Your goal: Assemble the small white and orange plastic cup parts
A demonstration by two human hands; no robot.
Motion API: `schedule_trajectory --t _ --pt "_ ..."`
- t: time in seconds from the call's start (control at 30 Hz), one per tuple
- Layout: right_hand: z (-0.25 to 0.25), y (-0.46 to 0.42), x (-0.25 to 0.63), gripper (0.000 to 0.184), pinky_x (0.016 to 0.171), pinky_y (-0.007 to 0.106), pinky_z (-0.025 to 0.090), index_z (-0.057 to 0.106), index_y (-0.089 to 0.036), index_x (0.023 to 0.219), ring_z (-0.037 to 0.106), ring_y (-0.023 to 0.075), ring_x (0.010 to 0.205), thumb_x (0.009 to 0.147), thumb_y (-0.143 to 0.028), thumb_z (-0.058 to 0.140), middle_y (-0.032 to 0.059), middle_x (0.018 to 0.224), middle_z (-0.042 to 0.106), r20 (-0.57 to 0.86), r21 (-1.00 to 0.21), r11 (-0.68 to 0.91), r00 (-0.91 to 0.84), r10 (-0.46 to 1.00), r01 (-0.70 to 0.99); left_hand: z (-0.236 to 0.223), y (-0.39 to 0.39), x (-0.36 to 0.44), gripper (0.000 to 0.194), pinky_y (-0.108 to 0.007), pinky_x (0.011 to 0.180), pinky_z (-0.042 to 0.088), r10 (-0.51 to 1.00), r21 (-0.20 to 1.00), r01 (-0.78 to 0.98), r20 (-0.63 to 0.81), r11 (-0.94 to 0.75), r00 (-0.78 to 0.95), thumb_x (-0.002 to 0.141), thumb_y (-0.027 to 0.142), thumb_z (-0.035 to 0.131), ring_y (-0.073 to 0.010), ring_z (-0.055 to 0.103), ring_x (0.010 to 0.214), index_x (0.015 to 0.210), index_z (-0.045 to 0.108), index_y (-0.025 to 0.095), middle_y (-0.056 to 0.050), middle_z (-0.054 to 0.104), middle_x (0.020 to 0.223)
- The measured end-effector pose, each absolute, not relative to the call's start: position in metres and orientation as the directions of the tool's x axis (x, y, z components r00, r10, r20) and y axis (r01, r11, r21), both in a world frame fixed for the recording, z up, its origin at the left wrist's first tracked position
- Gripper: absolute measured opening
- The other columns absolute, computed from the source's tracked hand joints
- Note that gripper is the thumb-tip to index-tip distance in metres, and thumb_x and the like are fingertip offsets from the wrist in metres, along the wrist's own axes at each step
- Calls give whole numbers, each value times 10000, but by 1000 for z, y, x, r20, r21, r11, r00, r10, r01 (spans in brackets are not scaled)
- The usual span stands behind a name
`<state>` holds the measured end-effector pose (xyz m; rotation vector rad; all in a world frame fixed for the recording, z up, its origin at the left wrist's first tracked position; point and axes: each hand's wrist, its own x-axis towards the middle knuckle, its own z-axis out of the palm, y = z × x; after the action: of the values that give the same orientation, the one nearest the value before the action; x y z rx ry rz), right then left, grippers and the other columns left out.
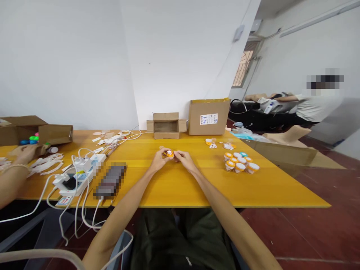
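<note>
My left hand is closed around a small orange-and-white round cap, held just above the yellow table. Close on its right, my right hand has its thumb and fingers pressed together beside the cap. Whether those fingertips grip the cap or another small piece is too small to tell. To the right stands a cluster of small clear jars with orange, white and blue lids. Behind them lie loose white and orange pieces.
An open small carton and a larger cardboard box stand at the back. A power strip, white cables and a phone lie on the left. Another person's hand works beside an open box at far left.
</note>
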<state>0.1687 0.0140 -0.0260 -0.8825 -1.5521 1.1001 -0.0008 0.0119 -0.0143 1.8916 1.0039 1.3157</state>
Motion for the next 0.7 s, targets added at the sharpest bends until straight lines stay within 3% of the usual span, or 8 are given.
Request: schedule_trajectory --t 0.13,0.27,0.47,0.7 --pt "-25 5 167 458 760 336 557 741 -226 884 679 199 777 629 -603 790 33 816 732 229 -959 159 -307 924 -235 -12 9 1 251 -301 842 501 829 820 156 518 -551 210 703 244 773 -181 635 908 931 683 194 -33 688 951" --pt "-26 2 164 418 825 352 564 739 -232 870 685 183 805 582 -508 863 27 848 735 186 -928 65 -305 934 -366 -12 10 1 273 -305 846 504 826 831 93 522 -549 214 686 238 787 -171 640 882 918 652 187 -28 670 939" --pt "-29 7 164 407 825 349 558 723 -205 739 680 165 723 494 -474 908 21 779 731 164 -902 51 -229 960 -429 -14 12 2 268 -304 845 496 817 817 106 541 -567 200 664 189 777 -160 629 853 882 622 189 -9 649 899" --pt "-30 6 160 389 774 339 549 703 -205 684 667 163 661 487 -471 907 11 676 707 175 -913 96 -168 970 -397 -13 9 2 204 -296 793 497 795 755 251 576 -606 190 695 176 738 -158 613 808 870 636 196 4 649 859"
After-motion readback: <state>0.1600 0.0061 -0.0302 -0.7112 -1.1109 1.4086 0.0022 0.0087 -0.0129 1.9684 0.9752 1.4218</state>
